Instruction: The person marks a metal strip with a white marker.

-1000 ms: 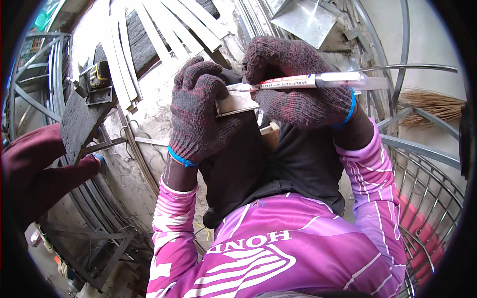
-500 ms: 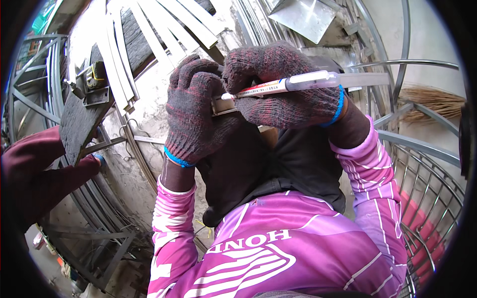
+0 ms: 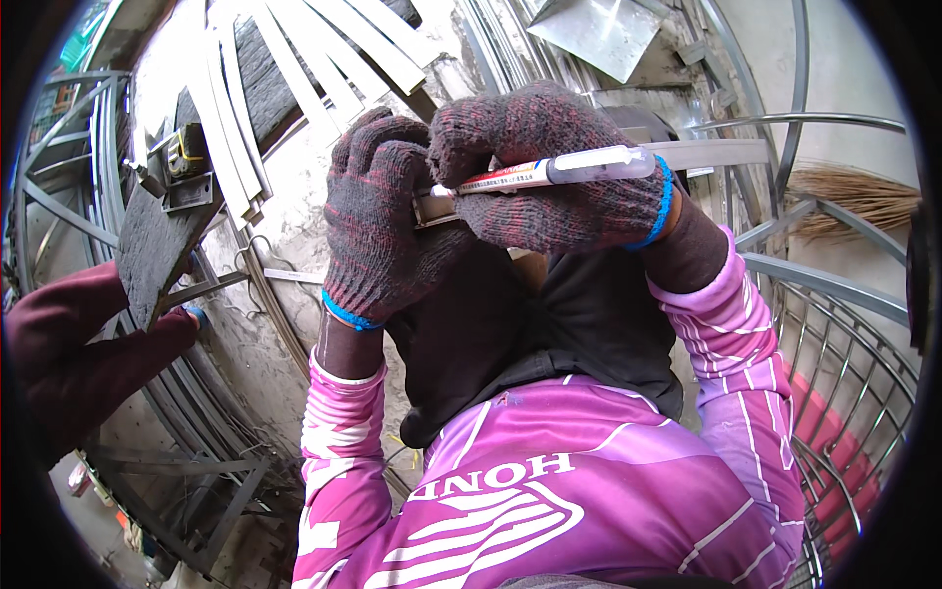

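My right hand [image 3: 545, 211], in a dark knitted glove with a blue cuff, is closed round a white marker pen [image 3: 579, 167] with a red-marked label. The pen lies nearly level, its tip pointing left at a small metal piece [image 3: 435, 208] between my hands. My gloved left hand [image 3: 378, 226] is closed on that piece, which looks like the end of a metal channel; its fingers partly cover it. A pale metal strip [image 3: 716, 153] sticks out to the right behind my right hand. Whether it joins the piece is hidden.
Long metal strips [image 3: 304, 59] lie ahead. A tape measure [image 3: 186, 152] sits at left near a dark board [image 3: 157, 250]. Another person's dark red sleeve [image 3: 69, 314] shows at far left. On the right are a wire basket [image 3: 844, 393] and a straw broom [image 3: 849, 201].
My right hand and the marker pen have shifted slightly left. The left hand has barely moved and keeps its hold.
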Demonstrator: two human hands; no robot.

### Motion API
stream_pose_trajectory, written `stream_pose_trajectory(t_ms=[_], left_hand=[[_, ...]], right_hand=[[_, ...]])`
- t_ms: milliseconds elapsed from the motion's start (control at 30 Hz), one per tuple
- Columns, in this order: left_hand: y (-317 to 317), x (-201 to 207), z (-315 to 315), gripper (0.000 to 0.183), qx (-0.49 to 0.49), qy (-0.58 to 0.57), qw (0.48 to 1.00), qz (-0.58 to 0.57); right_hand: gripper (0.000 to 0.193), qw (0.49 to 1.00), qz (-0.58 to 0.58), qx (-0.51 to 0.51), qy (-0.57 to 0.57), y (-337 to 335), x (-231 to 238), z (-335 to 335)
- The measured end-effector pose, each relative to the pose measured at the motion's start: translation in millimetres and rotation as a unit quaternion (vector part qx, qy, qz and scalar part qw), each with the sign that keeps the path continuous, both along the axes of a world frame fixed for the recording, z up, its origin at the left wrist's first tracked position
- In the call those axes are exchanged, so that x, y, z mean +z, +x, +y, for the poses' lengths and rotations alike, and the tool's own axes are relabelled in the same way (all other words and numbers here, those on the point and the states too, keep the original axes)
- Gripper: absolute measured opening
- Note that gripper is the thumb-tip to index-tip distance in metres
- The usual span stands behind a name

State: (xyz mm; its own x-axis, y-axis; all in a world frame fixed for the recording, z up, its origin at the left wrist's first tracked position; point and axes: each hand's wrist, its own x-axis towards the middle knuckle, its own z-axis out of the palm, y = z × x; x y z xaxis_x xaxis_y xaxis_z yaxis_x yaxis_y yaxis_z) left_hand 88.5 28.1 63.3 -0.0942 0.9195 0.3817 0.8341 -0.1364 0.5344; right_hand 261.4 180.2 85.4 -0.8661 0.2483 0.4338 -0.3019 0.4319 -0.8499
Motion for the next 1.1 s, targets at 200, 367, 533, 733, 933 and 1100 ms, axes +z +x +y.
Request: stream_pose_trajectory(t_ms=[200, 367, 533, 733, 933, 1100], left_hand=[[-3, 0, -1, 0.053, -0.002, 0.009, 1.000, 0.006], [-3, 5, -3, 0.055, -0.010, -0.020, 1.000, 0.003], [-5, 0, 1, 0.054, -0.026, 0.003, 1.000, -0.009], [-2, 0, 2, 0.053, -0.011, 0.001, 1.000, 0.007], [-2, 2, 2, 0.053, -0.017, -0.010, 1.000, 0.009], [0, 4, 2, 0.054, -0.012, -0.028, 1.000, 0.006]], right_hand=[[0.026, 1.000, 0.009, -0.006, 0.008, 0, -2, -2], [0.029, 0.988, 0.065, -0.009, -0.137, 4, -2, 2], [0.032, 0.974, -0.047, -0.087, -0.202, 49, 16, 18], [0.039, 0.986, -0.093, -0.057, -0.130, 67, 8, 31], [0.024, 0.993, -0.063, -0.061, -0.085, 58, 12, 20], [0.033, 0.996, -0.016, -0.054, -0.063, 60, -7, 22]])
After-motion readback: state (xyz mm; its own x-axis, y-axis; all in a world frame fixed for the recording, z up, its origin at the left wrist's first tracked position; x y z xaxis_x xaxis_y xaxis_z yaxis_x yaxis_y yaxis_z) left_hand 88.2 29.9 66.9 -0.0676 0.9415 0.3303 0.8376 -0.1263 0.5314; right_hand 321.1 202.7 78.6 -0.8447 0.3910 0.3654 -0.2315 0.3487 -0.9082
